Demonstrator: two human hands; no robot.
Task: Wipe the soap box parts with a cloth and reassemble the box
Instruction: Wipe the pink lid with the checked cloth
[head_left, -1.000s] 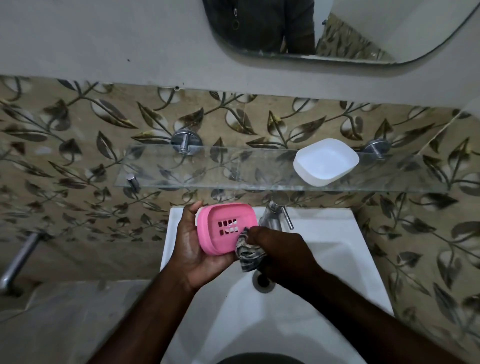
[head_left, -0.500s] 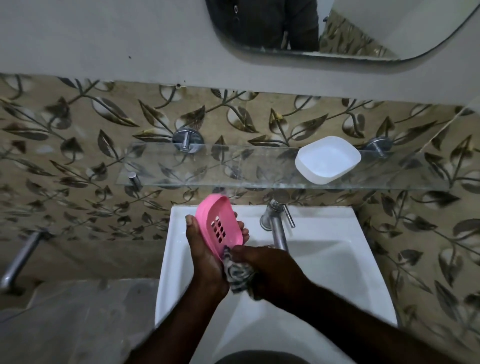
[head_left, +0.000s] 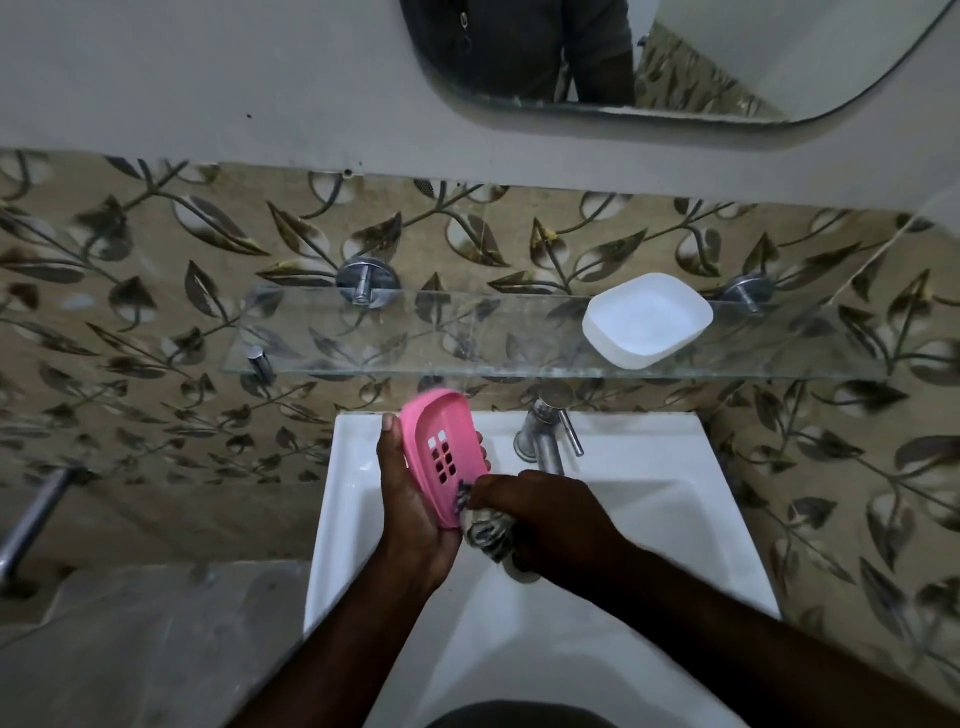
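Note:
My left hand (head_left: 415, 509) grips the pink slotted soap tray (head_left: 441, 452), tilted on edge above the white sink (head_left: 675, 545). In my right hand (head_left: 545, 514) a bunched striped cloth (head_left: 485, 530) presses against the tray's lower end. The white soap box base (head_left: 647, 319) sits apart on the glass shelf (head_left: 415, 343), at its right side.
A chrome tap (head_left: 545, 441) stands at the back of the sink, right of the tray. Leaf-patterned tiles cover the wall, and a mirror (head_left: 727, 62) hangs above. A metal bar (head_left: 31, 519) juts out at the far left over a grey counter (head_left: 130, 649).
My left hand has turned the pink tray from facing me to standing nearly on edge. My right hand with the cloth moved down to the tray's lower end.

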